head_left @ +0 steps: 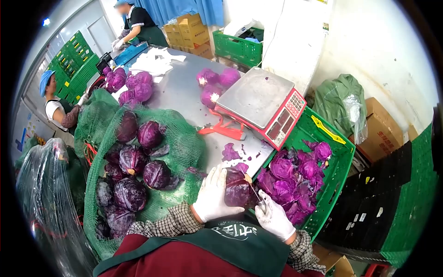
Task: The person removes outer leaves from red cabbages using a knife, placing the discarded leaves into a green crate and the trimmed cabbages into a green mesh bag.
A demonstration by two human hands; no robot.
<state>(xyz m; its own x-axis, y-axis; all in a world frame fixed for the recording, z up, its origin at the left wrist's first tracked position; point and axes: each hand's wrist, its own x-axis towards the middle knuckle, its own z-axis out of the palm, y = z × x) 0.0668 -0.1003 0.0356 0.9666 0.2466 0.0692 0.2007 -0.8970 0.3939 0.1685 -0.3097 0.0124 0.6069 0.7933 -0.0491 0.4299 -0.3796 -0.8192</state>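
A dark purple cabbage [237,189] stands at the near table edge between my white-gloved hands. My left hand [216,196] lies against its left side with the fingers stretched out. In my right hand [273,217] is a small knife [254,189], its blade at the pale stem of the cabbage. Left of them, a green mesh sack [184,138] lies open with several dark cabbages [130,194] in it. To the right, a green crate [339,184] holds loose purple leaves [295,175].
A red scale [258,97] stands ahead on the metal table [177,94], beside trimmed cabbages [212,78]. A red-handled tool [226,129] and leaf scraps lie nearer. Two co-workers [143,23] [57,104] stand across and left. Plastic-wrapped goods [50,184] are at the left, black crates [369,203] at the right.
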